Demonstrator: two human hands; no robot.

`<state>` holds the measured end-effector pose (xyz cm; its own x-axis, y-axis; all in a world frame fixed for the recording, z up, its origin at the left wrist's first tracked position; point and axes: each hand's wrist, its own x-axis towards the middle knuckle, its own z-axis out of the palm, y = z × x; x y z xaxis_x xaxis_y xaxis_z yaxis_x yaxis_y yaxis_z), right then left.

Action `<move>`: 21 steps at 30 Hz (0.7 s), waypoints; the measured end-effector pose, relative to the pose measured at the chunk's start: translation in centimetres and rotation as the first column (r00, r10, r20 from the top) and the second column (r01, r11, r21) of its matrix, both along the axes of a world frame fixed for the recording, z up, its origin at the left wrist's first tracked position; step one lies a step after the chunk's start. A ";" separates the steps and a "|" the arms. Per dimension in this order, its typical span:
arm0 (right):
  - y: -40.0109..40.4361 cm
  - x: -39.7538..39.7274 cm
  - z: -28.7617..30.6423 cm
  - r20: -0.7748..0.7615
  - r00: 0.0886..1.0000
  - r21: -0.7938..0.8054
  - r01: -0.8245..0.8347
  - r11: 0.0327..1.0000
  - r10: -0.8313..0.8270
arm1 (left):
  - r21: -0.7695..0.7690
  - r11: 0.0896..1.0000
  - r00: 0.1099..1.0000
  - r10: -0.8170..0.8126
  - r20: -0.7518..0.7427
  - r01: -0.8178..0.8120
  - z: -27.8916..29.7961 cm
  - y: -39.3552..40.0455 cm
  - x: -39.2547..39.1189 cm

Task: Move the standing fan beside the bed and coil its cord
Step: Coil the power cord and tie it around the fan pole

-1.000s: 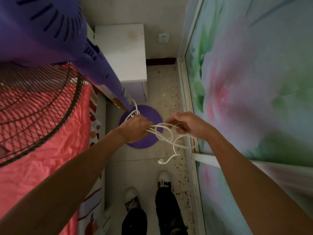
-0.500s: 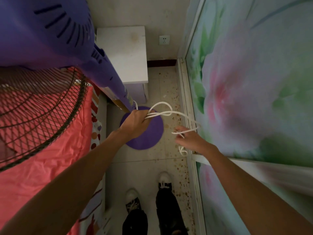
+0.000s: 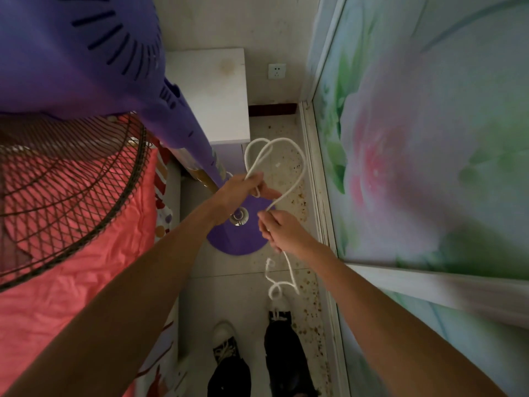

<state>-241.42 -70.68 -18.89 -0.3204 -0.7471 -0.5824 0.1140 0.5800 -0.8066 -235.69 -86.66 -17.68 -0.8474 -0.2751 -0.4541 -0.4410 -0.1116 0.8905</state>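
Note:
The purple standing fan (image 3: 86, 61) fills the upper left, its wire grille (image 3: 71, 181) over the bed and its round purple base (image 3: 237, 239) on the floor below my hands. My left hand (image 3: 243, 187) grips gathered loops of the white cord (image 3: 297, 156) close to the fan pole. The loops arch up and to the right. My right hand (image 3: 280, 230) pinches the cord lower down, over the base. The cord's loose tail hangs below this hand and curls near my right shoe.
A bed with a salmon-pink cover (image 3: 86, 267) lies along the left. A white nightstand (image 3: 211, 93) stands ahead, a wall socket (image 3: 277, 71) beside it. Floral sliding doors (image 3: 429, 167) close the right side. My shoes (image 3: 252, 353) stand on the narrow speckled floor strip.
My right hand has slid down the cord toward me and to the left. The loop in my left hand now stands taller. The tail hangs lower, near my shoe.

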 end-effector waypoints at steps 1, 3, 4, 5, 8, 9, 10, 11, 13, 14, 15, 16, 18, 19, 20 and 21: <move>-0.4 0.3 0.3 0.085 0.996 0.001 0.020 1.000 -0.020 | 0.038 0.999 1.000 -0.027 0.011 0.026 0.1 -0.5 0.2; -1.1 0.3 0.6 0.142 0.990 0.016 0.005 1.000 -0.007 | 0.091 0.992 0.996 -0.091 0.023 0.089 0.2 -1.5 0.4; -1.3 0.2 0.7 0.138 0.990 0.028 -0.013 1.000 0.009 | 0.108 0.987 0.991 -0.127 0.034 0.123 0.3 -1.8 0.5; -1.5 0.1 0.8 0.134 0.991 0.037 -0.026 0.999 0.021 | 0.111 0.983 0.988 -0.150 0.045 0.144 0.5 -2.0 0.5; -1.5 0.2 1.1 0.141 0.989 0.081 -0.048 0.996 0.036 | 0.062 0.994 0.993 -0.092 0.068 0.088 0.9 -1.8 -0.1; -1.2 0.3 1.1 0.140 0.988 0.107 -0.081 0.991 0.066 | 0.060 0.997 0.997 -0.043 0.063 0.039 1.0 -1.6 -0.5; -0.7 0.4 1.0 0.145 0.984 0.129 -0.125 0.984 0.106 | 0.048 0.999 0.999 -0.008 0.054 0.005 1.0 -1.6 -0.8; -0.1 0.5 0.8 0.135 0.978 0.147 -0.176 0.973 0.157 | 0.017 1.000 0.999 -0.006 0.046 0.005 1.1 -1.6 -1.1; 1.2 0.3 0.6 0.012 0.965 0.178 -0.260 0.949 0.262 | -0.093 0.991 0.994 -0.092 0.058 0.097 1.1 -1.6 -1.5; 1.7 -0.1 0.6 -0.079 0.951 0.184 -0.282 0.942 0.300 | -0.153 0.973 0.983 -0.159 0.088 0.171 0.9 -1.5 -1.5; 2.2 -0.6 0.7 -0.163 0.932 0.175 -0.296 0.939 0.324 | -0.218 0.942 0.964 -0.228 0.140 0.254 0.7 -1.5 -1.3; 2.7 -1.3 0.9 -0.236 0.908 0.153 -0.316 0.936 0.345 | -0.298 0.894 0.938 -0.281 0.205 0.333 0.3 -1.5 -1.0; 3.6 -3.3 1.5 -0.367 0.839 0.114 -0.388 0.915 0.402 | -0.427 0.792 0.890 -0.309 0.337 0.436 -0.6 -1.5 -0.2; 3.9 -4.2 1.8 -0.436 0.792 0.103 -0.429 0.897 0.428 | -0.473 0.745 0.871 -0.305 0.386 0.470 -1.0 -1.3 0.1; 4.1 -4.9 2.3 -0.515 0.735 0.092 -0.465 0.881 0.441 | -0.522 0.678 0.847 -0.316 0.429 0.517 -1.4 -1.2 0.5; 4.2 -5.4 2.6 -0.598 0.671 0.080 -0.493 0.866 0.437 | -0.568 0.587 0.812 -0.335 0.478 0.577 -1.8 -0.9 0.8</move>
<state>-246.77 -66.49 -16.28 -0.1688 -0.9279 -0.3323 -0.6559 0.3575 -0.6649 -234.91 -87.54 -19.53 -0.8054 -0.2124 -0.5533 -0.5031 0.7386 0.4487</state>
